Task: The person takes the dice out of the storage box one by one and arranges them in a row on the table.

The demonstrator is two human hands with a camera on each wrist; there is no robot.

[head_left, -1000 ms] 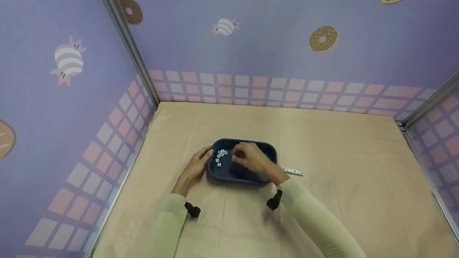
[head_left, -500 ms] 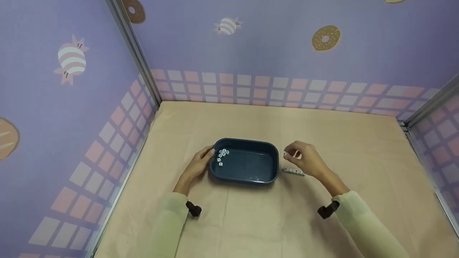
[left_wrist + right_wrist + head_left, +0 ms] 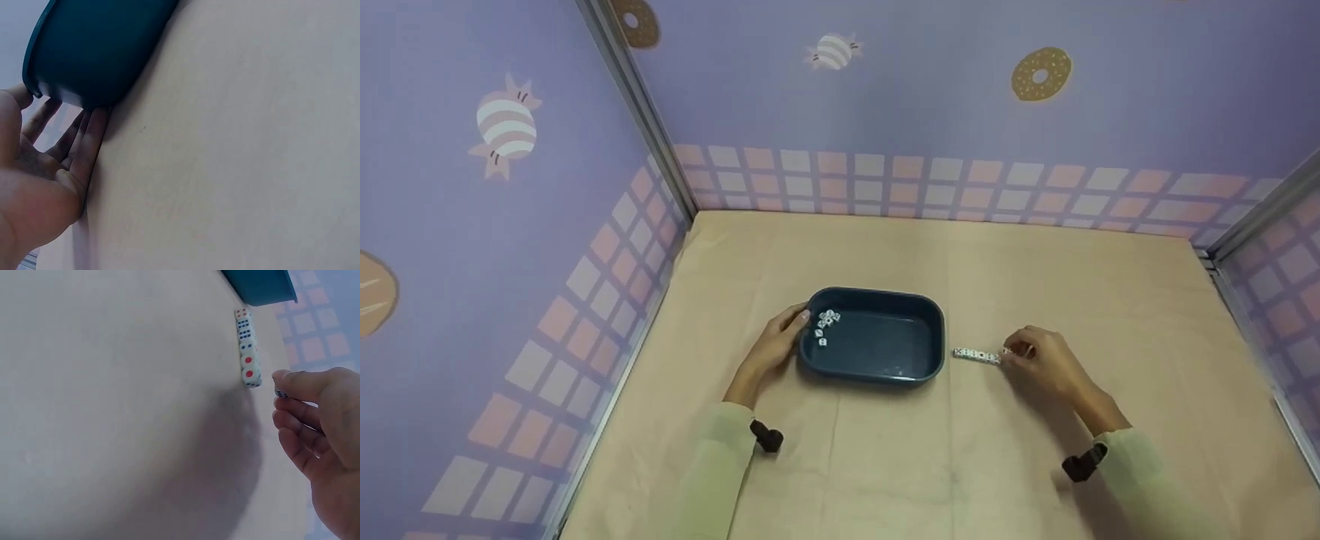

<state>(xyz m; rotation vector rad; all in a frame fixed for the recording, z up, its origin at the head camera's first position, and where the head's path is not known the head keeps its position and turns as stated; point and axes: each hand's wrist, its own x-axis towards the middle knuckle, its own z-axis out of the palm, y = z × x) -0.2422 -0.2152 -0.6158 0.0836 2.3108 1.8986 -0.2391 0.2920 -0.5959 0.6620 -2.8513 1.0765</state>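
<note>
My left hand (image 3: pixel 771 346) holds the left end of a dark blue rectangular tray (image 3: pixel 885 343); the thumb lies at the rim and, in the left wrist view, the fingers (image 3: pixel 93 132) touch the outer wall. Several white dice (image 3: pixel 828 319) are bunched inside the tray's left end. To the tray's right, several more dice form a straight row (image 3: pixel 976 355) on the cloth. My right hand (image 3: pixel 1048 365) pinches a single die (image 3: pixel 281 392) between thumb and fingers at the row's right end. In the right wrist view this die appears slightly apart from the row.
A beige cloth (image 3: pixel 885 465) covers the tabletop. Purple printed walls (image 3: pixel 915 97) enclose it at the back and both sides, with metal posts (image 3: pixel 649 112) at the corners. Each wrist wears a small black camera (image 3: pixel 1084 461).
From inside the tray, my right hand has moved right with a die, past the tray's edge, then lower to the row's right end. The left hand has stayed on the tray.
</note>
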